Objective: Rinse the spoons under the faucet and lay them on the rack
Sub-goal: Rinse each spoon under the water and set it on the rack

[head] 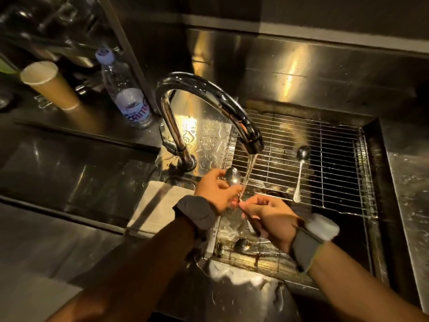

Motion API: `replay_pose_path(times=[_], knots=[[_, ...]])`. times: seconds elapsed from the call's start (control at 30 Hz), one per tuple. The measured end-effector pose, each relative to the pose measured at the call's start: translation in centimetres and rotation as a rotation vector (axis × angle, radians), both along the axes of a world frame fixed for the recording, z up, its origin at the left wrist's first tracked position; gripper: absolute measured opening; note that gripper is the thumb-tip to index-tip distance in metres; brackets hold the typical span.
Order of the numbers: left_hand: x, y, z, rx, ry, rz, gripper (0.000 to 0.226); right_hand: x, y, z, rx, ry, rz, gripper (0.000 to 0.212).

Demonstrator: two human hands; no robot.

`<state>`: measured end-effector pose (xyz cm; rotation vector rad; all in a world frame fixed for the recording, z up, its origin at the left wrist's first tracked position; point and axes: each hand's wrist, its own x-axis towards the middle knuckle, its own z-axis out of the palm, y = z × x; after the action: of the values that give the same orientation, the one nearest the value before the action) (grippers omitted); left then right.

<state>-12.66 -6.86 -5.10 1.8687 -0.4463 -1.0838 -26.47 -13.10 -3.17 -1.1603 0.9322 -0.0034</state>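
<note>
Both hands held one spoon [232, 177] under the faucet [253, 145] stream: left hand [214, 189] fingers closed near its bowl, right hand [267, 213] apparently pinching the handle. The rack [336, 163] lay beyond, nearer the right hand, bearing one rinsed spoon [301, 173] lengthwise.

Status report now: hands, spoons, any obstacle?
Left hand and right hand both grip one spoon beside the running stream. One spoon lies on the rack. Nothing blocks.

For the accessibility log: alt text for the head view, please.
Two hands hold a spoon beside the stream from a running faucet over a steel sink. One spoon already lies on the wire rack; another waits in the basin below.
</note>
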Motion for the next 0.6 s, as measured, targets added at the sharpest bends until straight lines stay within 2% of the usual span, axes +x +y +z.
replay_pose_path(times=[0.1,0.2,0.33,0.47,0.53,0.6], knots=[[0.6,-0.6,0.0,0.012,0.154,0.045,0.022,-1.3,0.5,0.5,-0.040,0.049,-0.021,0.014],[0.2,-1.0,0.9,-0.004,0.173,-0.017,0.019,-3.1,0.2,0.3,-0.138,0.049,0.009,0.017],[-0.4,-0.7,2.1,-0.086,0.020,-0.154,0.026,-4.3,0.1,-0.3,-0.324,0.085,0.077,0.019],[0.4,-0.1,1.9,-0.113,-0.242,-0.267,0.020,-3.5,0.5,-1.8,-0.405,0.175,0.116,0.023],[1.1,0.1,1.4,-0.110,-0.373,-0.319,0.009,-2.8,0.9,-2.0,-0.470,0.194,0.125,0.026],[1.7,0.4,1.4,-0.096,-0.435,-0.343,0.020,-2.7,1.1,-1.7,-0.474,0.153,0.124,0.027]])
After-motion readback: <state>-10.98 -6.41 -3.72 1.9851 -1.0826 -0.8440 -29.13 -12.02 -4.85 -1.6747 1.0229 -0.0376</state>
